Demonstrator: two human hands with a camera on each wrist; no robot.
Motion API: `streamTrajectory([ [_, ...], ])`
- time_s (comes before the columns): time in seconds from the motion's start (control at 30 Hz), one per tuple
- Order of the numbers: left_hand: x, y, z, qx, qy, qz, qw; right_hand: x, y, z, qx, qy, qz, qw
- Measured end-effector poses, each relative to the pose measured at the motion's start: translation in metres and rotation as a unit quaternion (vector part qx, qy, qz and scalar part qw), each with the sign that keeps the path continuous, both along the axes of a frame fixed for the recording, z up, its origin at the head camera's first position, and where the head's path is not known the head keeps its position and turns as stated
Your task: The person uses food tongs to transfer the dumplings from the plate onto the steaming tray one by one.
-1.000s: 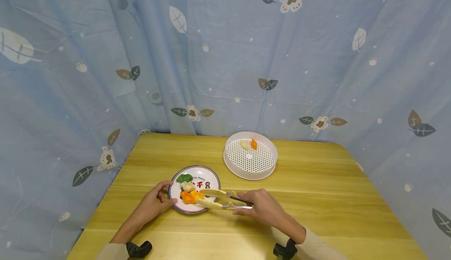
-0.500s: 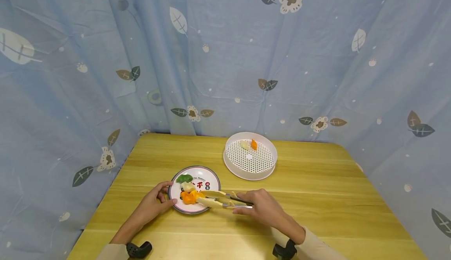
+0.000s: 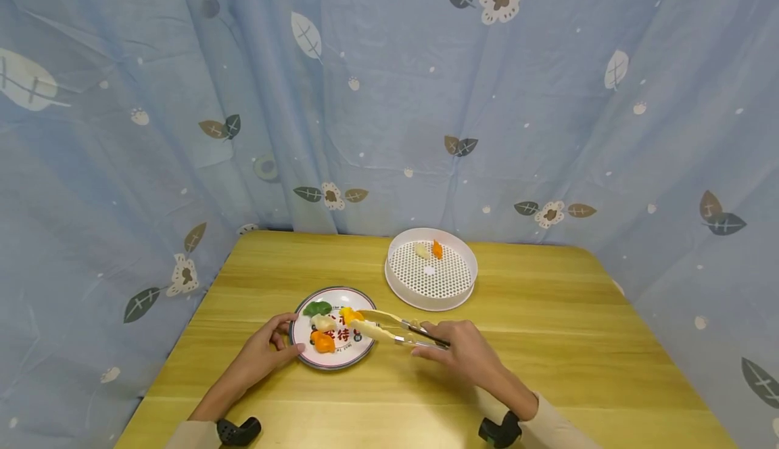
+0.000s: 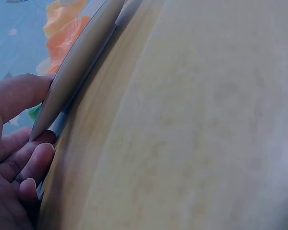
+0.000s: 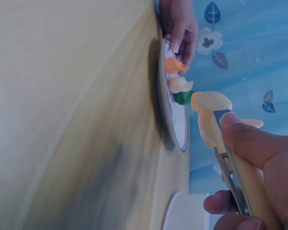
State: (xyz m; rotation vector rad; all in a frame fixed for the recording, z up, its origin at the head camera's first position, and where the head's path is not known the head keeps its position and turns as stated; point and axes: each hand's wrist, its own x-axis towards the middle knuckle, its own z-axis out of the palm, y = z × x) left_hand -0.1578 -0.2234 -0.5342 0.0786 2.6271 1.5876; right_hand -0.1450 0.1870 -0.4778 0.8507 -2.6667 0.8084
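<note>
My left hand grips the left rim of a round white plate with printed red characters. In the left wrist view the thumb lies on the rim, with fingers beneath the edge. On the plate are a green dumpling-shaped piece, a whitish one and an orange one. My right hand holds cream-tipped metal tongs. Between the tong tips sits a yellow dumpling-shaped piece, over the plate in the head view; the tongs mostly hide it in the right wrist view.
A round white steamer tray with a perforated bottom stands behind and to the right of the plate. It bears a whitish piece and an orange piece. The wooden table ends at a blue patterned curtain.
The tongs have moved away from me and slightly right, taking the yellow piece away from the orange one. My left hand has stayed on the plate's rim.
</note>
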Motion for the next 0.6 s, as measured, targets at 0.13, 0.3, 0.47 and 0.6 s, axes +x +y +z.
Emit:
streamTrajectory([
  [0.13, 0.0, 0.0, 0.0, -0.002, -0.001, 0.002, 1.0, -0.005, 0.004, 0.004, -0.012, 0.01, -0.008, 0.9998],
  [0.3, 0.001, 0.0, 0.001, -0.003, -0.008, 0.004, 1.0, -0.011, 0.012, 0.008, -0.024, 0.024, -0.024, 0.9992],
  [0.47, 0.001, 0.0, 0.0, -0.003, -0.013, 0.005, 0.9999, -0.017, 0.021, 0.014, -0.028, 0.02, -0.05, 0.9981],
  [0.6, 0.001, 0.0, 0.0, -0.005, -0.013, 0.006, 0.9999, -0.023, 0.03, 0.017, -0.029, 0.011, -0.067, 0.9972],
])
